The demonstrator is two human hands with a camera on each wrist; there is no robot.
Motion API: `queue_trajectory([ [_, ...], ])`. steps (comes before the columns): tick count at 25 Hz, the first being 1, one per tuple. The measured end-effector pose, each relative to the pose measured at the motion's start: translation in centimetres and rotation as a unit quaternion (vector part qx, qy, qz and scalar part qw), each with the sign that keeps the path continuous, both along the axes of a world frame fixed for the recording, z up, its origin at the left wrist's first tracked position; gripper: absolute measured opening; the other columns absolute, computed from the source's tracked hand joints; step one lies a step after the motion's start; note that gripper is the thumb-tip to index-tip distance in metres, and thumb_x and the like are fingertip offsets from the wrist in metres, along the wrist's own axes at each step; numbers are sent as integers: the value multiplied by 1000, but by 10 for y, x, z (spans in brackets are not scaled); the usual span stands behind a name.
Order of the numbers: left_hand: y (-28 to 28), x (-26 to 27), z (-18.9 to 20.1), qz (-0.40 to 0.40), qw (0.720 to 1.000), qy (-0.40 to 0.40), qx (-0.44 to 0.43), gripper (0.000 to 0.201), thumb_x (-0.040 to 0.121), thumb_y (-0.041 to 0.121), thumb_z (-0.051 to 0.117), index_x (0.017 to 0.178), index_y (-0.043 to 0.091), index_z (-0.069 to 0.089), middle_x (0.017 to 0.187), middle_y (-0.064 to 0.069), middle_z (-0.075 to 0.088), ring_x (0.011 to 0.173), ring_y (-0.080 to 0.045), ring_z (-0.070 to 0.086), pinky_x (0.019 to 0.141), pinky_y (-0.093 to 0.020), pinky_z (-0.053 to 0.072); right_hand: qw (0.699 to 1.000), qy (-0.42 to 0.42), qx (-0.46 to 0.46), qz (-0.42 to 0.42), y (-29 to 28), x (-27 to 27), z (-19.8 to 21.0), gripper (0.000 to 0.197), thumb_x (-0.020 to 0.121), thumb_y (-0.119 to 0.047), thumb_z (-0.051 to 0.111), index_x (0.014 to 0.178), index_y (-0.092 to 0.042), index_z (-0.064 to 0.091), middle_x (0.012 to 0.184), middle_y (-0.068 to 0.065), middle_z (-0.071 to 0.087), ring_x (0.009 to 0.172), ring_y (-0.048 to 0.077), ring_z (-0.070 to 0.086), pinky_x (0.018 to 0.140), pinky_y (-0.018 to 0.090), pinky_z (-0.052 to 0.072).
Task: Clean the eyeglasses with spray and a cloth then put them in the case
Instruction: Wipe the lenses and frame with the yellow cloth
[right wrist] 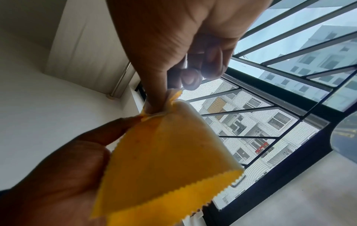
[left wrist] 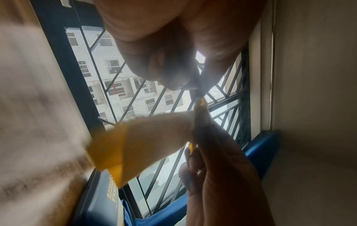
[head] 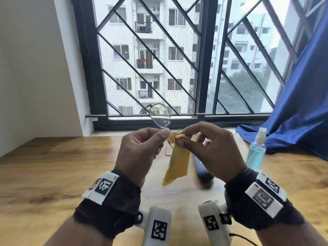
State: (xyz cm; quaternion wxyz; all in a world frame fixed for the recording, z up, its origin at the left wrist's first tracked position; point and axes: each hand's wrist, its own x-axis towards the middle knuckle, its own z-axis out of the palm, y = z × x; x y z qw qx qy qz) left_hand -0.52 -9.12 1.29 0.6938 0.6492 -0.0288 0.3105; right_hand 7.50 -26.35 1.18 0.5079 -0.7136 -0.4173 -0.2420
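Observation:
Thin wire-rimmed eyeglasses (head: 160, 115) are held up above the wooden table (head: 53, 174) in front of the window. My left hand (head: 162, 135) pinches the frame near the bridge, and one clear lens stands up above the thumb. My right hand (head: 179, 139) pinches a folded yellow cloth (head: 177, 158) right beside that grip; the other lens is hidden under it. The cloth (right wrist: 164, 160) hangs down from thumb and forefinger, and it shows blurred in the left wrist view (left wrist: 139, 145). A dark blue case (head: 202, 168) lies shut on the table under my right hand. The spray bottle (head: 256, 150) stands to the right.
A blue curtain (head: 292, 121) is heaped on the table's far right corner behind the bottle. The barred window (head: 177, 68) runs along the far edge, and a white wall (head: 35, 68) closes the left side.

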Motion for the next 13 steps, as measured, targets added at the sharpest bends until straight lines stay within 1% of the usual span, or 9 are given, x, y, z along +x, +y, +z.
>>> queue_trajectory([
  [2,-2,0,-1,-5,1000,3,7,18,85,17,74,76,2,71,54,-2,49,51,-13,38,49,-20,34,1000,-2,23,-19,1,1,0,11,77,-32,86,81,-27,76,75,-14,70,58,13,52,55,12,36],
  [4,-1,1,-1,-1,1000,9,1,21,85,17,75,79,-3,72,54,-1,49,51,-13,38,49,-21,33,997,24,48,-52,-3,7,1,14,78,-36,85,79,-27,75,73,-7,72,57,21,53,52,19,38],
  [5,0,2,-2,2,1000,11,-6,22,85,17,75,81,-4,72,54,-1,49,51,-13,38,50,-21,33,997,34,49,-47,-4,9,1,15,77,-37,86,78,-27,74,73,-6,72,58,24,53,52,20,38],
  [7,0,1,-1,1,1000,16,-18,18,85,17,74,77,1,72,54,-1,48,51,-13,38,50,-22,33,999,26,30,-3,-1,2,1,16,75,-33,88,76,-26,73,73,-11,69,60,21,52,54,15,36],
  [9,-2,1,-1,-6,1000,18,-16,17,86,16,74,72,8,72,54,-2,48,51,-14,38,50,-22,32,1000,-7,15,6,5,-6,0,19,73,-31,89,73,-27,71,72,-12,67,59,16,50,56,11,36],
  [11,-4,1,-2,-7,1000,20,-12,15,85,15,75,73,6,72,54,-3,48,51,-14,38,50,-21,32,999,-10,28,-32,4,-3,0,20,73,-35,88,72,-27,70,71,-9,68,57,18,50,54,15,37],
  [13,-1,1,0,0,999,22,-27,17,84,16,75,77,1,73,55,-1,47,51,-14,37,51,-22,31,998,14,34,-57,-1,4,0,20,75,-39,87,73,-27,70,69,-6,68,58,23,52,52,21,39],
])
